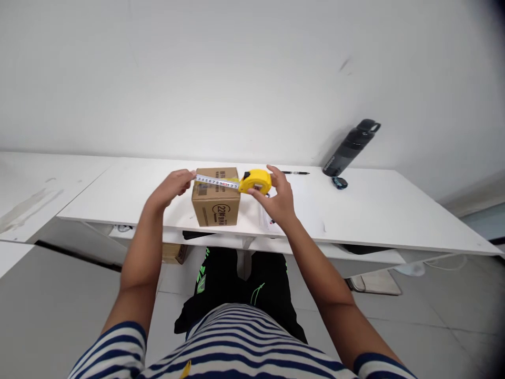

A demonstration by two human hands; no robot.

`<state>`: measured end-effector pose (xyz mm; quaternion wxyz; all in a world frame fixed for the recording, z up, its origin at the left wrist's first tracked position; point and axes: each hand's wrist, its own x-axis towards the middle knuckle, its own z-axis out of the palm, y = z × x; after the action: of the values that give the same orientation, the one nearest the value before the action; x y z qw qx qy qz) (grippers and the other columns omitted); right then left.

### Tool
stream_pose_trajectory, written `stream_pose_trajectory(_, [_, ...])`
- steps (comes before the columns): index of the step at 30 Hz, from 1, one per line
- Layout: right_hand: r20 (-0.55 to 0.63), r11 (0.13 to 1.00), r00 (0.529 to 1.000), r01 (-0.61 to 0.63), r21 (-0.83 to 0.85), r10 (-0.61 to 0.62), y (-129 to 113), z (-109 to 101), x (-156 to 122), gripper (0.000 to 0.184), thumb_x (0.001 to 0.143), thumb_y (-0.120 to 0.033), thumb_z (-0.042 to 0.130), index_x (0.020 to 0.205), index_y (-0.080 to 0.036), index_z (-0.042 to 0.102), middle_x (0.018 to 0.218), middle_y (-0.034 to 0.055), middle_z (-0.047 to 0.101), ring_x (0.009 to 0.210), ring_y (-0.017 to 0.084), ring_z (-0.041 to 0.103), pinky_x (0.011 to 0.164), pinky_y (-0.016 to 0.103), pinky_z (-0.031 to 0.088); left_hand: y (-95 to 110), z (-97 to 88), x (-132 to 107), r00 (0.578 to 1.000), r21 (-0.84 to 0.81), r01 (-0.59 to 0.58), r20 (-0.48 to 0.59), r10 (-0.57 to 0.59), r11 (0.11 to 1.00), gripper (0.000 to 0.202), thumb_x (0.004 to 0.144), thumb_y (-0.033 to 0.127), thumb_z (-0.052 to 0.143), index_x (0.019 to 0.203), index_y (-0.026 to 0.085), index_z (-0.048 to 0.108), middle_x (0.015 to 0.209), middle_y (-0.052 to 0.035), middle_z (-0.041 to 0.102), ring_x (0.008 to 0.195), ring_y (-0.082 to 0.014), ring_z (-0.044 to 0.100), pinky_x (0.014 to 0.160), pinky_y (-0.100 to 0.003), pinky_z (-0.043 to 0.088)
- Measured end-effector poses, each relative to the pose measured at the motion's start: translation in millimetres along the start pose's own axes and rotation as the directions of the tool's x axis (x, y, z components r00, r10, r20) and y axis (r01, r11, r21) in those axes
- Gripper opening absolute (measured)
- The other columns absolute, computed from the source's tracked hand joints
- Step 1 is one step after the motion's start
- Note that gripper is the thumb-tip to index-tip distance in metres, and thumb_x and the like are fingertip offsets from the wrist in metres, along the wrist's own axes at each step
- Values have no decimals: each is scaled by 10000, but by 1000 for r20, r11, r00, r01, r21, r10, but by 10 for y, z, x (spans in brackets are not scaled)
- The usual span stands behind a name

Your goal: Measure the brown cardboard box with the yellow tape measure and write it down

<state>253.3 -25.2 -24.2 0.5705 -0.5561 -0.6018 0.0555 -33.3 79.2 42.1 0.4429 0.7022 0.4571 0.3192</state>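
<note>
A brown cardboard box [215, 209] with dark printing stands upright on the white desk [374, 210]. My right hand [281, 199] grips a yellow tape measure [256, 181] just past the box's right top edge. Its pale blade [216, 182] is drawn out to the left over the box top, with numbers facing up. At the blade's far end, left of the box, my left hand [175, 188] pinches the tip between closed fingers. Whether the blade touches the cardboard I cannot tell.
Behind my right hand lies a black pen [298, 172]. A dark bottle [351, 147] leans near the wall, with a small dark round object [339, 182] beside it. White paper [311, 216] lies under my right forearm. Another cardboard box [173, 253] is below the desk.
</note>
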Motion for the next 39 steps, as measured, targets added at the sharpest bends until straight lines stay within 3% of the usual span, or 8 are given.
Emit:
stream_pose_trajectory(3, [-30, 980, 985, 164, -110, -168, -265, -60, -312, 770, 781, -603, 772, 1440, -323, 490, 1209, 119, 689, 1003, 321, 637, 969, 540, 460, 396, -96, -32, 986, 23, -157, -51, 158, 987, 341, 891, 483, 622, 728, 207, 506, 632, 26, 423, 553, -105, 356, 554, -247, 292])
stream_pose_trajectory(7, [94, 874, 902, 432, -224, -422, -683, 53, -735, 613, 833, -562, 733, 1389, -395, 534, 853, 23, 686, 798, 259, 606, 861, 461, 414, 765, -50, 279, 961, 316, -273, 134, 242, 909, 341, 934, 491, 570, 761, 197, 547, 701, -16, 527, 656, -134, 481, 643, -259, 374])
stream_pose_trajectory(15, [149, 829, 947, 320, -458, -283, -931, 557, -507, 544, 920, -669, 568, 1194, -221, 709, 649, 23, 675, 637, 201, 548, 711, 365, 315, 281, 277, 969, 985, 642, -150, 159, 61, 752, 357, 969, 495, 440, 807, 216, 592, 922, -80, 703, 832, -237, 613, 736, -332, 422])
stream_pose_trajectory(21, [203, 849, 966, 238, -472, -158, -896, 712, -269, 612, 901, -717, 544, 1225, -220, 696, 708, 41, 732, 678, 217, 633, 720, 349, 361, 184, 460, 801, 989, 665, -125, 147, 36, 736, 430, 954, 561, 432, 750, 233, 621, 810, -79, 715, 732, -253, 616, 679, -361, 399])
stream_pose_trajectory(28, [156, 852, 960, 280, -442, -234, -799, 705, -410, 515, 976, -577, 516, 1321, -222, 661, 853, 73, 774, 766, 232, 672, 719, 361, 420, 152, 466, 728, 957, 654, -245, 45, 287, 716, 408, 969, 492, 436, 748, 215, 637, 850, -82, 718, 795, -243, 615, 707, -354, 399])
stream_pose_trajectory(32, [74, 846, 956, 285, -450, -283, -653, 482, -434, 470, 1003, -535, 511, 1352, -248, 638, 937, 92, 778, 868, 253, 696, 826, 407, 451, 233, 455, 354, 906, 396, -348, -92, 414, 850, 381, 976, 540, 484, 860, 210, 635, 851, -51, 698, 774, -193, 613, 722, -322, 455])
stream_pose_trajectory(36, [-14, 900, 968, 226, -372, -249, -429, 236, -421, 565, 970, -565, 535, 1442, -254, 534, 1192, 151, 729, 1160, 334, 663, 990, 510, 450, 333, 592, -48, 876, 145, -482, 93, 473, 864, 602, 982, 717, 329, 1061, 214, 650, 1021, -86, 719, 881, -197, 666, 812, -336, 528])
stream_pose_trajectory(39, [-161, 974, 978, 99, -201, -133, -342, 166, -412, 686, 951, -646, 466, 1522, -271, 407, 1324, 183, 641, 1300, 382, 582, 1062, 592, 439, 297, 683, -124, 863, 292, -498, 258, 434, 817, 757, 921, 782, 395, 1376, 205, 576, 1411, -164, 623, 1281, -328, 600, 1073, -458, 477])
